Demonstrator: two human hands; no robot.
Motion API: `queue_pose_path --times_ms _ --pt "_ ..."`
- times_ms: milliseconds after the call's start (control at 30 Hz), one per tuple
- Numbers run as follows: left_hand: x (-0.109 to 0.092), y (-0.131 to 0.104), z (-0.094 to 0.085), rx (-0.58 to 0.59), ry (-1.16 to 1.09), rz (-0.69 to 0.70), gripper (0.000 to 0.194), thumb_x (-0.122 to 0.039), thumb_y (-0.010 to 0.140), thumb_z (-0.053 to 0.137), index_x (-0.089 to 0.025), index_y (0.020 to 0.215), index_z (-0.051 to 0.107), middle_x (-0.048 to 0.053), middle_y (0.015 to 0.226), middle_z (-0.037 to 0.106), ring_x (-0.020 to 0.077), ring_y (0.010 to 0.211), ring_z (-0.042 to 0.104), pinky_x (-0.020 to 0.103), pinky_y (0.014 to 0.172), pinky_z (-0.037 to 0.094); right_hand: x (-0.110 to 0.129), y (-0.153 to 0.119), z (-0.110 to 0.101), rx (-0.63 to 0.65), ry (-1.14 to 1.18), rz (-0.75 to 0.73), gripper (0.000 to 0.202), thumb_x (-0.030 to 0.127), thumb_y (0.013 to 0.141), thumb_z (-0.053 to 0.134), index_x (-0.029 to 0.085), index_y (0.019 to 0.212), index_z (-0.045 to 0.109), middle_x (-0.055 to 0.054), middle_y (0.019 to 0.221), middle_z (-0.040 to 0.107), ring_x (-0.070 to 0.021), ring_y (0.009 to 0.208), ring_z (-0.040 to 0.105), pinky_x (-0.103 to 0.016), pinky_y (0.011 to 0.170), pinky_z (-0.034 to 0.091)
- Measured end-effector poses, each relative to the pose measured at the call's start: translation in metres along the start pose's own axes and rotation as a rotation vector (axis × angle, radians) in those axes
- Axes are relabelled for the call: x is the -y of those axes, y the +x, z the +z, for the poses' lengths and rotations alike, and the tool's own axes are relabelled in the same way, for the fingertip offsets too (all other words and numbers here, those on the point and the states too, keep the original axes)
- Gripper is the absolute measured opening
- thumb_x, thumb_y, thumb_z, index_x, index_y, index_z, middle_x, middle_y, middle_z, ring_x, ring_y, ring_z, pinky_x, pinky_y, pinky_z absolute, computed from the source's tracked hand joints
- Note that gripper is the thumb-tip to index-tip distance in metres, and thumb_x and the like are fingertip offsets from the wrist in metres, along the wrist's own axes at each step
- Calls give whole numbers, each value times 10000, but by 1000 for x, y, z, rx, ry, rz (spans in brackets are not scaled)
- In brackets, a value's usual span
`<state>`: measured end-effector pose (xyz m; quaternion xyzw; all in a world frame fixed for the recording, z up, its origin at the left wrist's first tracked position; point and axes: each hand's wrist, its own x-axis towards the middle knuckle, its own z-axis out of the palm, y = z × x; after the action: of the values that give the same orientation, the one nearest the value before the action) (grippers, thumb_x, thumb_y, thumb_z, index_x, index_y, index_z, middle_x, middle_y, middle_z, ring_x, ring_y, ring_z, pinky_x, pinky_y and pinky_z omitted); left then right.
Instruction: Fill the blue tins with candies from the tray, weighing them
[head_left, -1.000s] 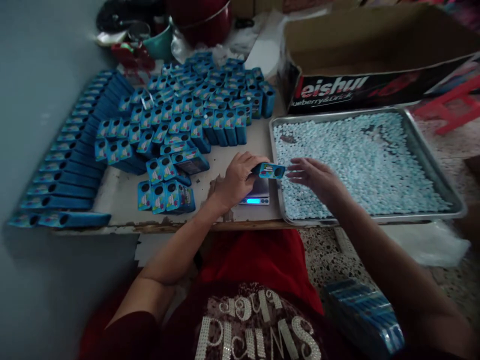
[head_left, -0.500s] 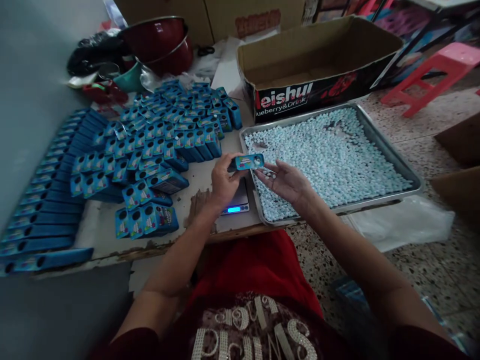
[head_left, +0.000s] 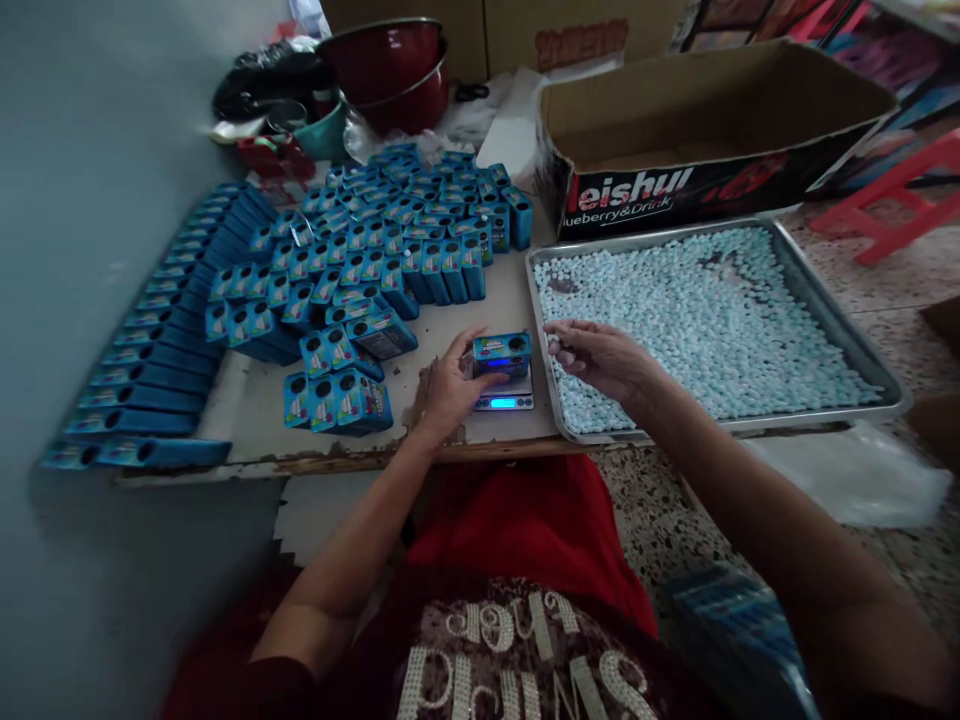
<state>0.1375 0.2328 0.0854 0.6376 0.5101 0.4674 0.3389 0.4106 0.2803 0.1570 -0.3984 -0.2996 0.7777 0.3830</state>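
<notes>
Left grip (head_left: 454, 385) is closing around the left end of a blue box (head_left: 502, 348) and is holding it at the small scale (head_left: 517, 402); whether the box is touching the plate is hard to tell. Right grip (head_left: 604, 362) is bending its fingers together above the left part of the tray (head_left: 838, 308) of pale pieces (head_left: 697, 330), and is holding a few of these at its fingertips. Nearest, dim blue packs (head_left: 739, 640) are lying low at the person's right, with a clear plastic bag (head_left: 855, 470) spreading out beyond them. On the counter (head_left: 255, 420), the scale's display is glowing blue. Further left, more boxes (head_left: 360, 260) are standing in a crowd, and a long row (head_left: 161, 395) is lining the left side. Behind the tray, an open carton (head_left: 630, 200) is standing; farther back, red bowls (head_left: 390, 60) are sitting one inside another.
</notes>
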Motion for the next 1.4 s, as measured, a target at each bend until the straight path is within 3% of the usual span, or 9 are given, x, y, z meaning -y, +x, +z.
queue_pose_path --times_ms 67,200,333,400,500,633,800,1033,1400 --pt "-22 -10 -18 -46 50 97 682 -433 957 977 -398 1566 673 84 1499 781 315 1433 760 504 1223 649 5 2 -5 -33 10 -21 42 100 1057 804 139 1055 820 -38 805 726 -66 568 568 -93 462 460" --pt "-58 -37 -60 -108 236 274 465 -365 1020 917 -401 1458 765 50 1375 816 305 1295 800 500 1188 667 12 -3 -26 -213 54 -29 166 17 1019 725 161 1073 789 -46 860 736 -94 663 642 -121 565 576" --pt "-68 -51 -74 -232 337 303 413 -339 1015 916 -372 1404 782 49 1346 807 326 1298 779 524 1231 633 15 -20 -27 -370 -28 19 232 -53 945 687 146 1024 775 -47 850 732 -80 665 669 -87 596 581" --pt "-68 -51 -71 -280 365 312 399 -327 1031 891 -336 1410 765 62 1366 801 330 1336 763 526 1247 615 17 -26 -17 -371 -108 39 193 -21 946 725 154 999 789 -39 832 739 -75 643 665 -78 581 576" --pt "-69 -45 -66 -302 389 344 372 -291 1062 848 -295 1418 742 69 1407 797 313 1357 754 498 1236 614 23 -27 3 -248 -262 5 81 106 954 860 165 1003 834 -42 824 766 -80 629 651 -97 543 560" --pt "-72 -36 -71 -289 393 373 335 -305 1085 835 -298 1405 737 58 1379 807 297 1302 770 476 1189 638 38 -21 29 -57 -549 -74 230 307 892 1024 183 1015 874 -49 818 778 -103 612 631 -167 490 512" --pt "-69 -28 -68 -301 368 334 365 -319 1083 842 -322 1424 710 47 1375 802 299 1330 763 483 1210 631 49 -16 51 9 -722 -154 315 409 883 1049 179 1004 872 -39 776 746 -99 581 576 -216 492 458" --pt "-56 -14 -44 -240 348 193 622 -414 1078 853 -338 1614 546 98 1531 736 347 1445 726 572 1271 603 53 -12 51 27 -725 -131 282 395 894 1018 183 1003 869 -29 766 720 -105 599 547 -234 508 431" --pt "-35 -2 -5 -123 303 15 995 -467 913 1024 -343 1684 408 143 1615 652 421 1522 635 638 1269 558 48 -1 46 44 -890 -121 293 413 918 942 198 1116 919 -29 744 728 -138 620 559 -288 550 421"
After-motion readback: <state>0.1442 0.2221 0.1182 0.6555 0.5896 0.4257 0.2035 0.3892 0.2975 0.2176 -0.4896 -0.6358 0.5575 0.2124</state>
